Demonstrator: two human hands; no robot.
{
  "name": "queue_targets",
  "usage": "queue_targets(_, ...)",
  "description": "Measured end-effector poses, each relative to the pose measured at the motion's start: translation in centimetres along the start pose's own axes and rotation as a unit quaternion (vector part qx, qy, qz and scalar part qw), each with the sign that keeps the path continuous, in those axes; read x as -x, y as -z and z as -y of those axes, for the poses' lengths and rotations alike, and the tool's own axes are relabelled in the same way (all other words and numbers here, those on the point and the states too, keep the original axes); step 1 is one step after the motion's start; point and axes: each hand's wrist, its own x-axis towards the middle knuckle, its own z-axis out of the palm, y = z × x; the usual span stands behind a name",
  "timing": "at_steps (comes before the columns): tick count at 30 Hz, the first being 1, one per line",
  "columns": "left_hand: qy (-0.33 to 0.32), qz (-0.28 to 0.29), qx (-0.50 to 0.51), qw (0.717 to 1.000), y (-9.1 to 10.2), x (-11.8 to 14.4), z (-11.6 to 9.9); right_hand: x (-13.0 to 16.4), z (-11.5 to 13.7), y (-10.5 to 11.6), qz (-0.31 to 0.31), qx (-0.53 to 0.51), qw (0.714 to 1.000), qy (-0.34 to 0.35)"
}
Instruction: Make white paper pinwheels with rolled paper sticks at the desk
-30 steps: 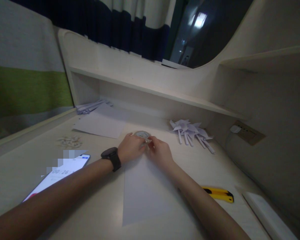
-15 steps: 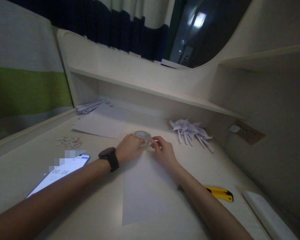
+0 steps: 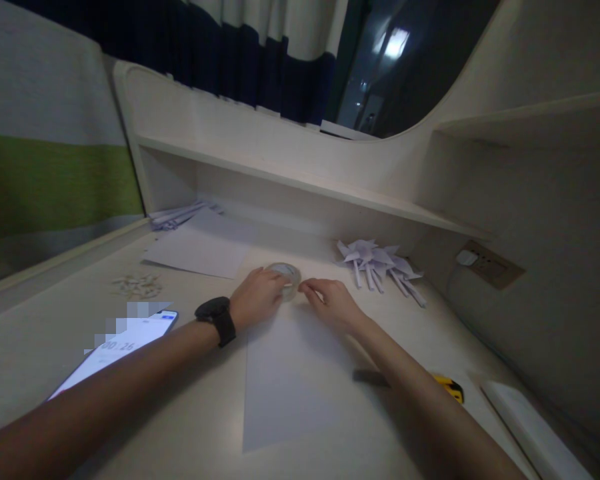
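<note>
Presently, from the head camera, we record the left hand [image 3: 257, 293] closed over a roll of clear tape [image 3: 285, 275] lying on the desk [image 3: 40, 347], just past the far edge of a white sheet [image 3: 290, 380]. Our right hand [image 3: 330, 300] sits beside the roll, fingertips pinched together at its edge; whether they grip tape we cannot tell. A black watch [image 3: 215, 319] is on the left wrist. Left lies a lit phone [image 3: 115, 347], beyond it small scattered bits [image 3: 137, 285] and loose paper [image 3: 200, 250]. Folded paper pinwheels [image 3: 380, 263] lie right. A yellow knife [image 3: 447, 387] shows partly behind the right forearm. Above run a pale shelf [image 3: 305, 180], a striped curtain [image 3: 260, 60] and a dark window [image 3: 405, 60].
</note>
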Motion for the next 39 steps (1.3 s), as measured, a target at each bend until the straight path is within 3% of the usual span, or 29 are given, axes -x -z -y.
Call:
queue_targets(5, -0.056, -0.034, -0.009, 0.998, 0.2, -0.1, -0.7, -0.3, -0.9, 1.3, 0.012, -0.096, 0.995, 0.032)
queue_targets(9, -0.048, -0.039, 0.008, 0.998, -0.1, -0.6, -0.8, -0.3, -1.6, 1.3, -0.005, -0.1, 0.994, 0.041)
queue_targets(12, -0.042, -0.02, 0.001, 0.999, -0.6, -0.9, -0.5, 0.0, -2.1, 0.5, -0.046, -0.139, 0.989, 0.009)
queue_targets(14, -0.041, -0.005, -0.008, 0.999, -1.0, -1.0, -0.3, 0.3, -2.6, -0.3, -0.094, -0.217, 0.971, -0.047)
queue_targets(17, -0.034, 0.003, -0.007, 0.999, -1.5, -0.9, -0.2, 0.3, -3.5, -1.4, -0.17, -0.37, 0.902, -0.145)
queue_targets(19, -0.028, 0.002, 0.004, 1.0, -1.6, -0.9, -0.2, 0.1, -4.1, -1.8, -0.212, -0.418, 0.865, -0.179)
queue_targets(25, -0.023, -0.004, 0.052, 0.998, -0.9, -0.8, 0.0, -1.5, -5.3, -1.8, -0.246, -0.447, 0.842, -0.172)
queue_targets(31, -0.044, 0.014, -0.003, 0.999, 1.0, -0.3, 1.4, -2.0, -4.8, -1.0, -0.177, -0.458, 0.863, -0.118)
queue_targets(34, -0.018, 0.009, -0.027, 0.999, 1.6, -0.4, 1.8, -2.3, -3.9, -0.4, -0.134, -0.4, 0.904, -0.071)
queue_targets(37, 0.055, -0.031, -0.037, 0.997, 1.2, -0.8, 1.4, -2.8, -2.6, 0.4, -0.103, -0.266, 0.959, -0.005)
queue_targets(39, 0.094, -0.054, -0.015, 0.994, 0.5, -1.2, 0.9, -3.2, -1.9, 0.9, -0.087, -0.187, 0.978, 0.042)
